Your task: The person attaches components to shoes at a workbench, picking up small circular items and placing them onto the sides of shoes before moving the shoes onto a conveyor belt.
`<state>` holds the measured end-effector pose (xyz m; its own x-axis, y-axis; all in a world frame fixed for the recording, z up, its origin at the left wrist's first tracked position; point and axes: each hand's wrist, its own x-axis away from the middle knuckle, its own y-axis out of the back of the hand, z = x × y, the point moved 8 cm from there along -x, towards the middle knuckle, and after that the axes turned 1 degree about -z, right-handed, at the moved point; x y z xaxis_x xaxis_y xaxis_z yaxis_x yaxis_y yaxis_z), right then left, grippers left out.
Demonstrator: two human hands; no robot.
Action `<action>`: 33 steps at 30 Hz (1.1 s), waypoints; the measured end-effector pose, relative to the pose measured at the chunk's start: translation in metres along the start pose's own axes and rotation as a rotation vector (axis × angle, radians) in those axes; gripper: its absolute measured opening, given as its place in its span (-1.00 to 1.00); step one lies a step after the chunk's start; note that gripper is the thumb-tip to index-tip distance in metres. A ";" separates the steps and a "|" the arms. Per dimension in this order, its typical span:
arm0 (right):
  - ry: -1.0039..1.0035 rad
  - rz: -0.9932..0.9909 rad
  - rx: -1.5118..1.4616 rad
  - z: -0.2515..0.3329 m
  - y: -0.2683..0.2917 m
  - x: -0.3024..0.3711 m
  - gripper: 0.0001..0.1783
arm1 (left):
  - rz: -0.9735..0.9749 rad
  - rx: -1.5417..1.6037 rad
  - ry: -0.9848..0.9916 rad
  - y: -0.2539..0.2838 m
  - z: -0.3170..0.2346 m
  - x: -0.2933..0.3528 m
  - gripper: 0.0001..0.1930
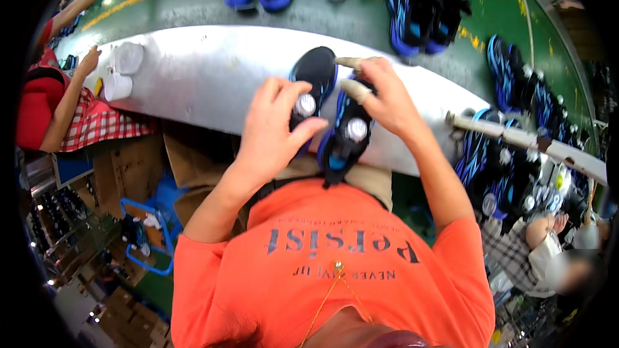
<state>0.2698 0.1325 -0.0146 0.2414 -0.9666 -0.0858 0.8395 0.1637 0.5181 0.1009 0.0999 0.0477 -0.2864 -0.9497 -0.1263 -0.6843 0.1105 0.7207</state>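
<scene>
A pair of black and blue-purple sneakers lies side by side at the metal table's near edge, in front of my body. My left hand (272,130) is closed on the left sneaker (316,67), its thumb and forefinger on either side of a white round piece (305,105) on the upper. My right hand (387,98) grips the toe end of the right sneaker (345,143). Beige finger covers show on that hand's thumb and forefinger. The forefinger reaches across to the left sneaker's toe. Another white round piece (356,129) sits on the right sneaker.
The silver table (193,77) curves across, with two white cups (118,87) at its left end. A person in red (45,109) works there. More sneakers (412,19) stand on the green floor beyond and at right. A metal bar (522,138) juts over the table's right end.
</scene>
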 end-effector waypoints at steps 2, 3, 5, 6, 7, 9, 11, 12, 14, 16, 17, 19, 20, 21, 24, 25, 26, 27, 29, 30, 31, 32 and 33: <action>0.080 0.034 0.049 -0.009 -0.026 -0.040 -0.52 | 0.104 -0.035 -0.015 -0.028 0.030 -0.008 -0.66; 0.110 0.057 0.140 -0.018 -0.045 -0.053 -0.51 | 0.206 -0.012 -0.092 -0.035 0.031 -0.013 -0.66; 0.052 0.201 0.191 -0.033 -0.081 -0.076 -0.49 | 0.508 0.267 0.062 -0.041 0.053 -0.020 -0.66; -0.030 0.317 0.154 -0.040 -0.098 -0.083 -0.49 | 0.659 0.408 0.155 -0.042 0.056 -0.012 -0.65; 0.039 0.269 0.134 -0.039 -0.103 -0.083 -0.51 | 0.584 0.317 0.094 -0.036 0.050 -0.011 -0.67; 0.134 0.236 0.206 -0.033 -0.111 -0.087 -0.54 | 0.264 0.038 -0.175 -0.026 0.029 -0.013 -0.67; 0.147 0.249 0.183 -0.026 -0.112 -0.088 -0.54 | 0.351 0.082 -0.034 -0.031 0.040 -0.015 -0.65; 0.144 0.261 0.173 -0.024 -0.112 -0.088 -0.54 | 0.469 0.234 0.077 -0.033 0.050 -0.013 -0.64; 0.139 0.279 0.151 -0.025 -0.111 -0.087 -0.54 | 0.606 0.526 0.244 -0.038 0.068 -0.005 -0.61; 0.139 0.280 0.162 -0.025 -0.111 -0.087 -0.54 | 0.423 0.383 -0.019 -0.031 0.052 -0.004 -0.60; 0.131 0.280 0.172 -0.026 -0.111 -0.088 -0.54 | 0.339 0.273 -0.040 -0.030 0.047 -0.007 -0.60; 0.123 0.283 0.130 -0.030 -0.115 -0.085 -0.54 | 0.279 0.120 0.013 -0.032 0.044 -0.006 -0.57; 0.122 0.287 0.129 -0.029 -0.114 -0.083 -0.54 | 0.385 0.277 0.096 -0.037 0.051 -0.003 -0.56; 0.123 0.291 0.127 -0.028 -0.113 -0.084 -0.55 | 0.487 0.433 0.180 -0.041 0.064 -0.001 -0.54; 0.119 0.289 0.102 -0.029 -0.110 -0.084 -0.56 | 0.477 0.417 0.109 -0.037 0.063 -0.006 -0.56; 0.116 0.286 0.090 -0.030 -0.109 -0.085 -0.56 | 0.345 0.292 -0.015 -0.034 0.048 -0.008 -0.59; 0.120 0.277 0.090 -0.030 -0.108 -0.084 -0.56 | 0.212 0.167 -0.137 -0.029 0.036 -0.008 -0.61; 0.122 0.267 0.091 -0.030 -0.108 -0.084 -0.56 | 0.139 0.011 -0.117 -0.028 0.040 -0.008 -0.63; 0.130 0.264 0.108 -0.028 -0.109 -0.084 -0.57 | 0.301 0.218 -0.008 -0.034 0.051 -0.007 -0.61; 0.136 0.274 0.124 -0.027 -0.110 -0.084 -0.57 | 0.377 0.324 0.051 -0.036 0.058 -0.004 -0.60; 0.142 0.284 0.139 -0.026 -0.111 -0.084 -0.57 | 0.490 0.663 0.189 -0.045 0.075 0.000 -0.59; 0.142 0.278 0.125 -0.027 -0.111 -0.084 -0.56 | 0.573 0.765 0.278 -0.048 0.080 0.002 -0.58; 0.142 0.273 0.111 -0.028 -0.110 -0.084 -0.56 | 0.528 0.645 0.147 -0.042 0.073 -0.002 -0.57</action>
<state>0.1710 0.2013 -0.0879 0.5222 -0.8516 -0.0447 0.6781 0.3829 0.6274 0.0810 0.1183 -0.0324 -0.6167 -0.7499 0.2396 -0.7465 0.6537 0.1244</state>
